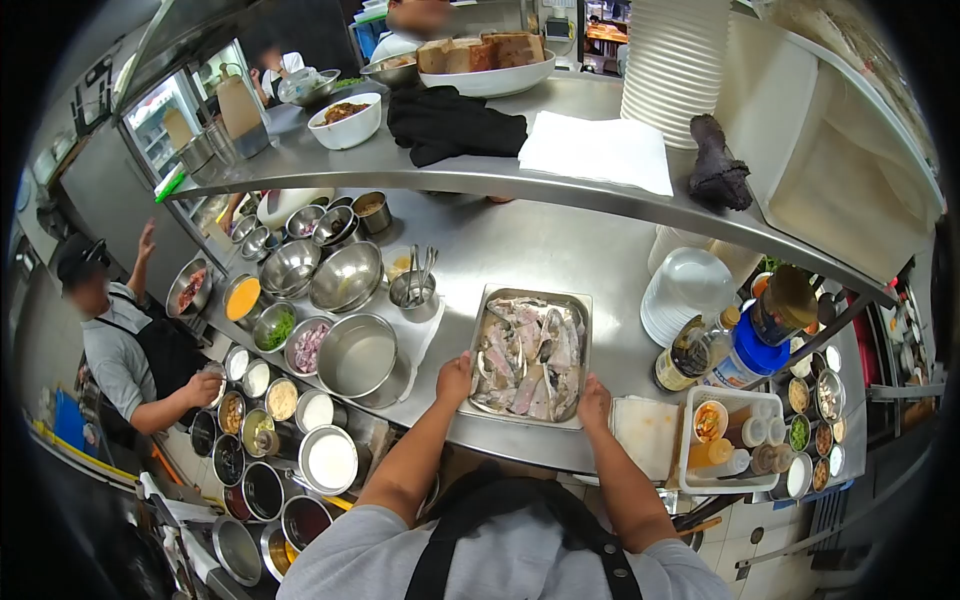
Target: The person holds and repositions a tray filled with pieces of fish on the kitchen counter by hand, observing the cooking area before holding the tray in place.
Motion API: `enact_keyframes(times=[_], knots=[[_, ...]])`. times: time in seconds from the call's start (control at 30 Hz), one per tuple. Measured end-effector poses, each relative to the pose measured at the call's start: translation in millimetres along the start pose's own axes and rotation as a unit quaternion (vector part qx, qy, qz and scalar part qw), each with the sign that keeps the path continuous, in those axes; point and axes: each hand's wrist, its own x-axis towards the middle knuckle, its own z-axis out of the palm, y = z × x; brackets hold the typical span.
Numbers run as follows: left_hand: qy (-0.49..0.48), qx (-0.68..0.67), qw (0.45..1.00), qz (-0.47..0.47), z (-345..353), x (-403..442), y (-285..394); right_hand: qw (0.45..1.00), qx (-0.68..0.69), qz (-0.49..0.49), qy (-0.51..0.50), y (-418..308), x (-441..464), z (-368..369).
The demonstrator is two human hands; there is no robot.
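A rectangular metal tray (482,340) rests on the steel counter in front of me. Pieces of raw fish (525,365), pale with greyish skin, fill it in a loose pile. My left hand (455,381) grips the tray's left side near the front corner. On the opposite side, my right hand (595,402) is closed at the right edge. The fingertips of both hands are partly hidden. Just right of my right hand lies a whitish cutting board (645,437).
Left are metal bowls (346,277), a large pot (357,355) and a utensil container (412,290). A bottle basket (735,480), stacked plates (690,300) and sauce bottles (705,350) stand right. An overhead shelf (590,100) crosses the counter. A co-worker (130,340) stands far left.
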Motion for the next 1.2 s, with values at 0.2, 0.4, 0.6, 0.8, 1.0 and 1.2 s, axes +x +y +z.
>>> enact_keyframes(times=[0.2,0.4,0.6,0.8,1.0,1.2], knots=[[0.044,0.044,0.998,-0.018,-1.1,-9.3,12.8,0.999,0.034,0.034,-0.019,-26.1,-7.7,-15.9],[0.072,0.091,0.993,-0.005,2.9,-8.8,7.0,0.996,0.077,0.016,-0.033,-14.2,-6.5,-13.4],[0.097,0.124,0.988,-0.009,0.9,-14.6,15.0,0.997,0.058,0.022,-0.039,-6.5,-3.1,-5.8],[0.111,0.156,0.981,-0.018,4.9,-15.1,17.1,0.998,0.038,0.023,-0.038,-20.3,-4.6,-17.9],[0.11,0.171,0.979,-0.018,3.3,-13.0,20.0,0.998,0.056,0.01,-0.007,-12.0,-1.6,-7.7],[0.105,0.174,0.979,-0.029,3.9,-12.0,18.4,0.998,0.051,-0.021,0.007,3.4,1.7,5.2]])
